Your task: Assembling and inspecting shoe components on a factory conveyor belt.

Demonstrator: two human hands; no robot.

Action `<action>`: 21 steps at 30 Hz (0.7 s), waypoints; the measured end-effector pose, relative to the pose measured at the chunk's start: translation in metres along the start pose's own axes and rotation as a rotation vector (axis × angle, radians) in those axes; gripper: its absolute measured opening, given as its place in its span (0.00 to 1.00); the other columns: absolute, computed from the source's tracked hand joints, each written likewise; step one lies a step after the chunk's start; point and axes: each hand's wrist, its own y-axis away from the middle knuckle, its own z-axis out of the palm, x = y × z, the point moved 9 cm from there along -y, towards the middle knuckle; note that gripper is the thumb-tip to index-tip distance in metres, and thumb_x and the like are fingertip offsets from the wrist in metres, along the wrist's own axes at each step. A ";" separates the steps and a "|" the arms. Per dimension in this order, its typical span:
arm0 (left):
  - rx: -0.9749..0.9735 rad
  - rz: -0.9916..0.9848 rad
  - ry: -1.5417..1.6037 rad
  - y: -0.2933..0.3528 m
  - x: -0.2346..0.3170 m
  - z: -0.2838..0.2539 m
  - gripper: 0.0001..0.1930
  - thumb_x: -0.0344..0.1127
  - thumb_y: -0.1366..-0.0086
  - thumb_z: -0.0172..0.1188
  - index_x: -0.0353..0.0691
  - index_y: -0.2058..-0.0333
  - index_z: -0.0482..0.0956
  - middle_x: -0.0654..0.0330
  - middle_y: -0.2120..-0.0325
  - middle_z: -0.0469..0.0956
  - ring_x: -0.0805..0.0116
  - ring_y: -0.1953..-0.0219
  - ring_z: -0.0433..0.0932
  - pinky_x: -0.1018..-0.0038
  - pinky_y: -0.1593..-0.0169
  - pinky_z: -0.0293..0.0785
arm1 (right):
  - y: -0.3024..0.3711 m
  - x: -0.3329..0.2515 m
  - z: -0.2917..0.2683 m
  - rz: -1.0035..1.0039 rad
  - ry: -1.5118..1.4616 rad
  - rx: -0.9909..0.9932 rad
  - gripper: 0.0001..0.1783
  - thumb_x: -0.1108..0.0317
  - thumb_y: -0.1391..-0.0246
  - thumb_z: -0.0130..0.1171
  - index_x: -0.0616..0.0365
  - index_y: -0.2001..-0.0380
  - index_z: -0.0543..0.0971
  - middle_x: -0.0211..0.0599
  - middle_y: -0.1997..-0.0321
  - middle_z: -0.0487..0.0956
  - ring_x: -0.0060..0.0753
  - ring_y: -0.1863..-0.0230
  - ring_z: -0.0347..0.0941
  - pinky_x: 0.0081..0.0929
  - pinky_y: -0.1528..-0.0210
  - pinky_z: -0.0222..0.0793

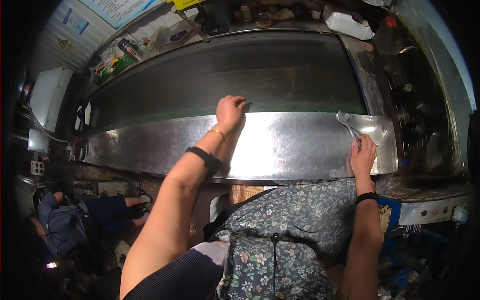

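Note:
My left hand [231,111] reaches over the near edge of a dark, belt-like surface [295,75], its fingers drawn together in a pinch. A tiny dark speck shows beside the fingertips; whether they hold it I cannot make out. At the right end of the shiny metal ledge [175,142], my right hand [364,155] is closed round a silver hand tool [346,121]. The tool has a curved head and two slim arms, somewhat like pliers, and its head points toward the dark surface. The fingers partly cover its handles.
A white jug [347,22] lies at the far right, and a dark bottle [129,50] stands among clutter at the far left. Near my right forearm is a control box with buttons [432,212]. Another person [65,220] is at the lower left.

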 end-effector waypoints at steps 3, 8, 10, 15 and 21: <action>-0.179 0.044 -0.101 -0.015 -0.003 0.012 0.08 0.36 0.46 0.65 0.45 0.65 0.86 0.56 0.66 0.80 0.57 0.57 0.77 0.63 0.54 0.73 | 0.000 0.000 -0.001 0.011 -0.006 0.011 0.17 0.60 0.43 0.56 0.55 0.53 0.75 0.38 0.41 0.70 0.46 0.39 0.60 0.43 0.37 0.53; -0.351 -0.012 -0.022 -0.028 0.002 0.054 0.09 0.37 0.44 0.64 0.42 0.65 0.84 0.54 0.66 0.83 0.57 0.60 0.81 0.65 0.55 0.74 | 0.002 0.000 0.001 0.004 0.001 0.021 0.18 0.59 0.44 0.57 0.56 0.54 0.75 0.38 0.41 0.69 0.46 0.39 0.60 0.43 0.37 0.52; -0.410 -0.139 0.047 -0.034 -0.009 0.067 0.07 0.36 0.43 0.64 0.40 0.68 0.82 0.54 0.68 0.82 0.57 0.62 0.81 0.66 0.56 0.74 | 0.001 -0.003 -0.003 0.010 -0.012 0.013 0.18 0.59 0.44 0.57 0.56 0.54 0.75 0.38 0.41 0.69 0.46 0.39 0.60 0.43 0.37 0.52; -0.320 -0.251 0.158 -0.039 -0.021 0.072 0.07 0.35 0.40 0.63 0.37 0.69 0.78 0.56 0.71 0.81 0.62 0.66 0.80 0.67 0.58 0.73 | -0.002 -0.010 -0.007 0.006 -0.022 0.009 0.18 0.59 0.45 0.58 0.56 0.54 0.75 0.39 0.41 0.70 0.47 0.39 0.60 0.44 0.37 0.52; -0.346 -0.756 1.551 0.012 -0.018 0.053 0.08 0.36 0.31 0.54 0.38 0.67 0.76 0.61 0.73 0.80 0.75 0.74 0.78 0.80 0.71 0.77 | 0.001 -0.004 -0.008 0.012 -0.020 0.007 0.17 0.61 0.45 0.58 0.56 0.54 0.75 0.39 0.40 0.69 0.47 0.39 0.61 0.44 0.37 0.53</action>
